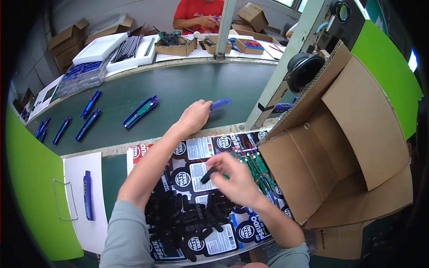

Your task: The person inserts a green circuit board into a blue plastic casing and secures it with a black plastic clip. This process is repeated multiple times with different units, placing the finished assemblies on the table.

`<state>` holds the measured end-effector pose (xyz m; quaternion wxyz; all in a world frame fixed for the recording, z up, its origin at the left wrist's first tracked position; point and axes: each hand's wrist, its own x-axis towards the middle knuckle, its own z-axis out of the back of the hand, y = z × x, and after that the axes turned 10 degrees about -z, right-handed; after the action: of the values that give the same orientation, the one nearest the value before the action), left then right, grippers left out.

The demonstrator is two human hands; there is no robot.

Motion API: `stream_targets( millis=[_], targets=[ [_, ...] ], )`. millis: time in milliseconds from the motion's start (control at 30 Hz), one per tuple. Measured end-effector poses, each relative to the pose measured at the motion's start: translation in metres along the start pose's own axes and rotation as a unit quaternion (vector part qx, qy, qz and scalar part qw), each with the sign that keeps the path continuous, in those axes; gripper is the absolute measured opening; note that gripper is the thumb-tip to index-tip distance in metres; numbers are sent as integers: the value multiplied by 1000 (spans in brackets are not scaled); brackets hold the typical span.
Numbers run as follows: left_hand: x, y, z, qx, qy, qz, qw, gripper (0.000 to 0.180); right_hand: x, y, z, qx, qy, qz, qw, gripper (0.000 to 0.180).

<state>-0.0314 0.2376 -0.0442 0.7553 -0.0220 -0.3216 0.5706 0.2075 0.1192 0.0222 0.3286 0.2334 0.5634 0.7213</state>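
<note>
My left hand [195, 117] reaches out over the dark green belt [178, 89] and grips a blue plastic housing [220, 103] by one end. My right hand [232, 176] is nearer to me, above the printed sheet [201, 147], and pinches a small black plastic piece [208, 175] between thumb and fingers. A heap of black plastic parts [187, 219] lies on the sheet just below that hand. Green circuit boards [254, 165] lie at the sheet's right edge.
Several blue housings [140, 111] lie on the belt at left, and one more [87, 194] rests on a white board. An open cardboard box [348, 147] stands at right. A person in a red shirt [199, 13] works at the far table among boxes and trays.
</note>
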Motion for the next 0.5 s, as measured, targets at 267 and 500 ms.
stream_targets(
  millis=[267, 500],
  targets=[
    [-88, -78, 79, -456, -67, 193, 866, 37, 37, 9, 14, 58, -206, 115, 970, 16],
    [-129, -128, 85, -539, -103, 195, 813, 37, 37, 35, -8, -116, -279, 138, 943, 12]
  ],
)
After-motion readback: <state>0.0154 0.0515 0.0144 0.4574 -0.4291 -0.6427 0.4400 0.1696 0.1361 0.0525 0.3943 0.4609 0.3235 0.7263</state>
